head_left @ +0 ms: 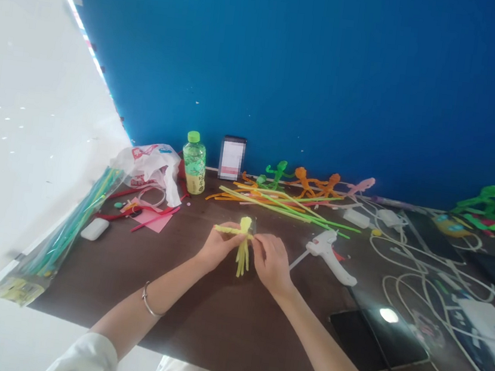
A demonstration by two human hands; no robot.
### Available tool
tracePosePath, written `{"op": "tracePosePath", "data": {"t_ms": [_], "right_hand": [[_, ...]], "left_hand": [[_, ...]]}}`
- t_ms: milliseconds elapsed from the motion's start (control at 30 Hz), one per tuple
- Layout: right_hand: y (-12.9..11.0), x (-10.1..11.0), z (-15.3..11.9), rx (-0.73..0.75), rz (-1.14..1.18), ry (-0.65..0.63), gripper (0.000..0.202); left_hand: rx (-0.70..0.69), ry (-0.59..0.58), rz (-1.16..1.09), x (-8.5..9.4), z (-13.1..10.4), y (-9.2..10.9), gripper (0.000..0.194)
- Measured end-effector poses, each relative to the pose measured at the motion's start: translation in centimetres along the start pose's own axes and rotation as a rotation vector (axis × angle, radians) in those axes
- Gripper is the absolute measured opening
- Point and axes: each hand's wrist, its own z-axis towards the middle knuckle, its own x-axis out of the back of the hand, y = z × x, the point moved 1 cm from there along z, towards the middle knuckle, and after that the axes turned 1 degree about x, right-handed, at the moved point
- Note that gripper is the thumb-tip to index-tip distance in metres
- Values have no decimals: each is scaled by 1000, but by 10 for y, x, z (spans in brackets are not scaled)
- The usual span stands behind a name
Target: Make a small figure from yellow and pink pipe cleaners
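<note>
A small yellow pipe-cleaner figure (242, 256) is held up over the middle of the dark table, its round head at the top and several strands hanging below. My left hand (220, 247) pinches it from the left, with one yellow arm sticking out past the fingers. From the other side, the fingertips of my right hand (272, 261) are closed on its right arm, most of which they hide. Behind the figure lies a loose pile of yellow, orange and green pipe cleaners (272, 203).
A white glue gun (327, 252) lies right of my hands, near a dark tablet (377, 340) and tangled white cables (426, 273). Along the blue wall stand a bottle (194, 167), a phone (231, 158) and several finished figures (304, 182). A bag of pipe cleaners (76, 218) lies left.
</note>
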Motion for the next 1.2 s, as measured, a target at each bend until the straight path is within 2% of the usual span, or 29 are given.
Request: {"op": "tracePosePath", "data": {"t_ms": [100, 200, 267, 333, 400, 467, 533, 600, 700, 833, 933, 1033, 1100, 1200], "right_hand": [[-5, -2, 2, -323, 234, -16, 19], [-7, -6, 6, -634, 521, -94, 21], [-6, -9, 9, -764, 706, -158, 19], [-5, -9, 10, -791, 759, -178, 16], [-3, -7, 10, -669, 636, -128, 13], [-1, -3, 8, -382, 401, -80, 13], [0, 2, 4, -46, 174, -89, 17], [2, 5, 1, 185, 9, -104, 22], [6, 9, -1, 291, -130, -77, 23], [7, 8, 0, 324, -185, -128, 22], [6, 4, 0, 215, -170, -160, 20], [4, 1, 2, -32, -25, -158, 20], [4, 0, 3, -254, 174, -174, 19], [6, 1, 5, -604, 581, -309, 19]], "left_hand": [[-70, 11, 139, 1, -1, 3, 27], [-123, -9, 268, 4, 0, 7, 25], [-128, -32, 298, 6, 1, 9, 25], [-104, -34, 261, 6, 2, 10, 26], [-61, -8, 154, 5, 3, 8, 27], [-6, 23, 19, 3, 3, 5, 29], [61, 36, -84, 1, 3, 3, 30], [117, 46, -130, 0, 3, 2, 31], [153, 55, -152, 0, 4, 4, 32], [151, 44, -120, 1, 5, 3, 31], [134, 66, -49, 2, 5, 1, 34], [94, 61, 54, 3, 5, 1, 39], [63, 36, 143, 4, 5, 3, 39], [-12, -47, 305, 8, 6, 8, 35]]}}
